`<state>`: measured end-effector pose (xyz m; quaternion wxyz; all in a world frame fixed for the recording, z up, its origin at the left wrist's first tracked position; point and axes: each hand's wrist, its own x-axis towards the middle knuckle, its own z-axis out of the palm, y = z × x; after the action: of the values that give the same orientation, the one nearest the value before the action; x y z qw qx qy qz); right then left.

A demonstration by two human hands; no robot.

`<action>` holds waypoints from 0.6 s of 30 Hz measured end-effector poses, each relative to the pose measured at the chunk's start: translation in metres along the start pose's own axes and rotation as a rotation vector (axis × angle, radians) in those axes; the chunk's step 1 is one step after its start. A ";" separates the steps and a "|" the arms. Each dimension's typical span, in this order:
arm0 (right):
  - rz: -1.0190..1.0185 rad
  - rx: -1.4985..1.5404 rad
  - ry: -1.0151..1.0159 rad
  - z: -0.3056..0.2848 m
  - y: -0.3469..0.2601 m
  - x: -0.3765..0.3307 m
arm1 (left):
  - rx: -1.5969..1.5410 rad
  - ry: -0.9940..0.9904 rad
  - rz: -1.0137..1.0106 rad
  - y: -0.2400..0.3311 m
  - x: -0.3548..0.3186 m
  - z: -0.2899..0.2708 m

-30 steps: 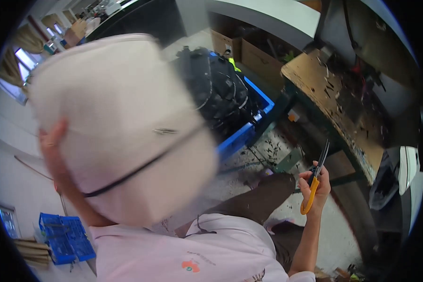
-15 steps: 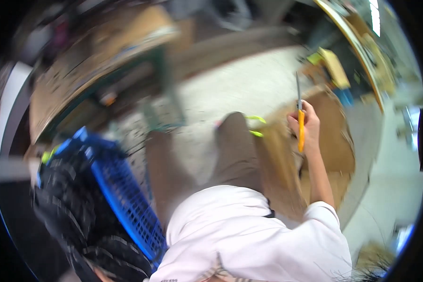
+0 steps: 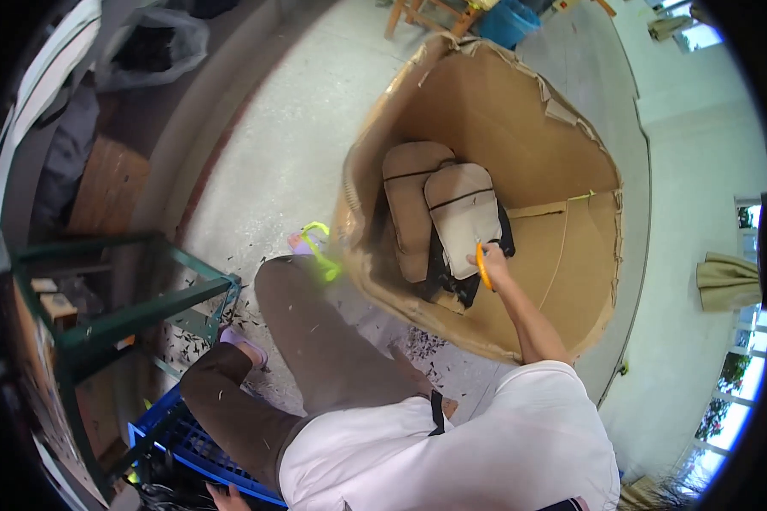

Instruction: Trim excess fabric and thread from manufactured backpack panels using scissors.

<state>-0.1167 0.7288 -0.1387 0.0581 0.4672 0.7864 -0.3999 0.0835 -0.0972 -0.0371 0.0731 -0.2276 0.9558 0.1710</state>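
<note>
orange-handled scissors (image 3: 483,266) sit clenched in the right hand (image 3: 492,266), fingers wrapped round the handle, just beside pale padded cushions (image 3: 462,217) lying in a big torn cardboard box (image 3: 520,128) on the floor (far right). left hand is out of view; blue crate (image 3: 192,443) near left.

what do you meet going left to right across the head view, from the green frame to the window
green metal frame → brown trouser leg → tan cushion → right hand with orange-handled tool → cardboard box wall → olive cloth
</note>
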 end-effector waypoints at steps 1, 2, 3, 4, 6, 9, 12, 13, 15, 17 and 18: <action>0.196 0.056 -0.094 0.006 -0.012 -0.013 | -0.352 -0.207 -0.177 0.120 0.027 -0.011; 0.233 0.063 -0.082 0.003 0.009 -0.008 | -0.242 -0.201 -0.053 0.221 0.042 -0.018; 0.424 0.218 -0.096 0.014 0.026 0.003 | -0.132 -0.172 0.059 0.296 0.048 -0.021; 0.615 0.370 -0.112 0.027 0.046 0.015 | -0.238 -0.144 0.099 0.347 0.052 -0.014; 0.721 0.512 -0.018 0.045 0.089 0.031 | -0.351 -0.191 0.232 0.429 0.067 0.001; 0.783 0.625 0.201 0.064 0.138 0.044 | -0.225 -0.336 0.551 0.513 0.079 0.033; 0.845 0.500 0.297 0.104 0.141 0.050 | -0.025 -0.479 0.585 0.517 0.084 0.064; 0.862 0.505 0.278 0.110 0.136 0.050 | 0.019 -0.536 0.532 0.510 0.085 0.071; 0.872 0.486 0.386 0.120 0.139 0.058 | -0.181 -0.651 0.370 0.505 0.085 0.085; 0.729 0.596 0.574 0.082 0.233 0.073 | -0.134 -0.692 0.478 0.523 0.085 0.101; 0.765 0.553 0.470 0.116 0.219 0.071 | -0.177 -0.723 0.322 0.492 0.084 0.105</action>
<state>-0.0173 0.7516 -0.3757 -0.1035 0.7957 0.4166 -0.4272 -0.2103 0.3185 -0.0088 0.3569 -0.0056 0.8736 0.3307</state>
